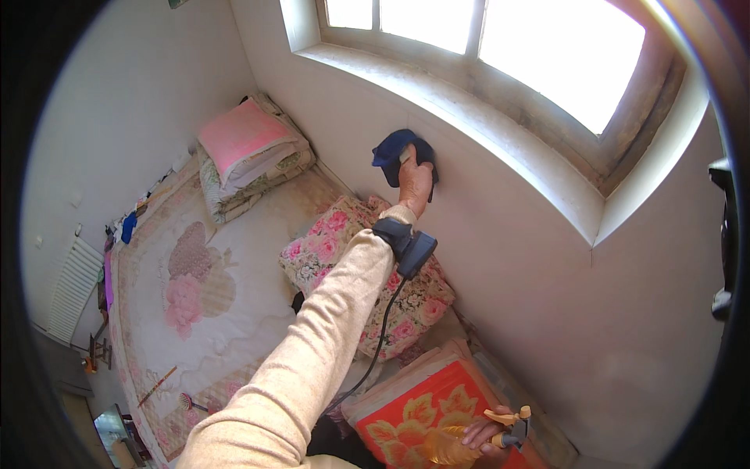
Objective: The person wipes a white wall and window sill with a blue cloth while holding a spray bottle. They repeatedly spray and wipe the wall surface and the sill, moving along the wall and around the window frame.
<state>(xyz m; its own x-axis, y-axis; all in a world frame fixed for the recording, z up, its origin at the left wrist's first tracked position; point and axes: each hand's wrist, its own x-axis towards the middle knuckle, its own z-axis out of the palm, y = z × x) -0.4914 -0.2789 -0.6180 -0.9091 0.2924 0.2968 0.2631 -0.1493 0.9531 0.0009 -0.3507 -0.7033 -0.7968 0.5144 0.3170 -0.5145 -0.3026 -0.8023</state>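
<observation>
My left hand [415, 179] holds a dark blue cloth [394, 153] against the white wall [498, 205] below the window. Its arm reaches up from the bottom in a beige sleeve, with a black device [413, 252] and a cable strapped at the wrist. My right hand [483, 437], low at the right, is closed around a spray bottle [448, 447] with amber-coloured contents and an orange and grey trigger head. The bottle lies tilted over red bedding with a yellow leaf pattern [422, 404]. Parts of the right hand's fingers are hidden by the bottle.
A bed with a patterned cover [234, 293] lies at the left and below. On it are floral bedding [328, 240], a pink pillow [246, 138] on folded quilts, and a hairbrush [186, 401]. The window sill [469, 126] juts above; a white radiator [73, 281] stands far left.
</observation>
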